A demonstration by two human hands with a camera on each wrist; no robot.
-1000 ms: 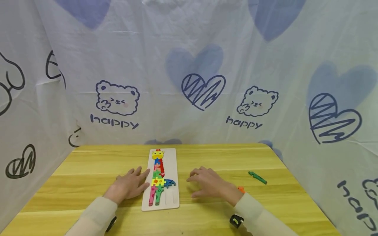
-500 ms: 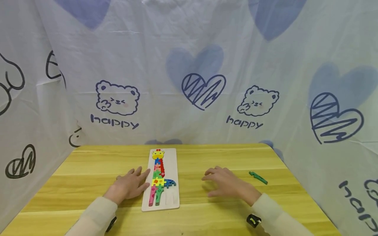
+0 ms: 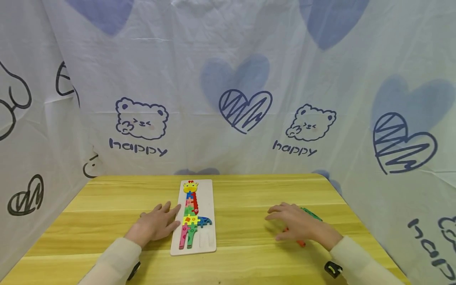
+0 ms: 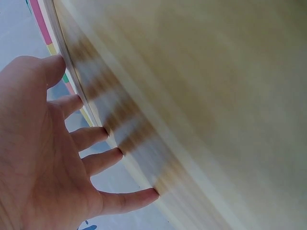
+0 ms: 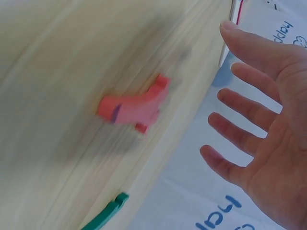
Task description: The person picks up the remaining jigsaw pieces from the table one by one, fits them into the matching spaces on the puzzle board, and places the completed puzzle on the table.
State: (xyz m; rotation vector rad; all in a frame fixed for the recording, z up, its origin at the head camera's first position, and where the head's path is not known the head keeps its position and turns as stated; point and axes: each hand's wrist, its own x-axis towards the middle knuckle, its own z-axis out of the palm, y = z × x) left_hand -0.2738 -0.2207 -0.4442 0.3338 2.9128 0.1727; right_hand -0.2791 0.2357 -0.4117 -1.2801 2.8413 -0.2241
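Note:
A white puzzle board (image 3: pixel 206 198) lies on the table with a giraffe puzzle (image 3: pixel 190 219) of coloured pieces on it. At its lower right are bare recesses. My left hand (image 3: pixel 156 223) touches the board's left edge with spread fingers, and its fingertips (image 4: pixel 115 153) rest along there in the left wrist view. Over the table's right side hovers my right hand (image 3: pixel 299 222), fingers loosely bent and holding nothing. Beneath it lies an orange-red puzzle piece (image 5: pixel 132 108), partly hidden in the head view. A thin green puzzle piece (image 3: pixel 311 214) lies just beyond that hand.
The wooden table (image 3: pixel 107 198) carries the board and loose pieces. A white cloth (image 3: pixel 199 130) printed with hearts and bears hangs behind the far edge and at both sides.
My right hand has moved steadily rightward, away from the board and over the orange-red piece, and now covers part of the green piece. The left hand has stayed at the board.

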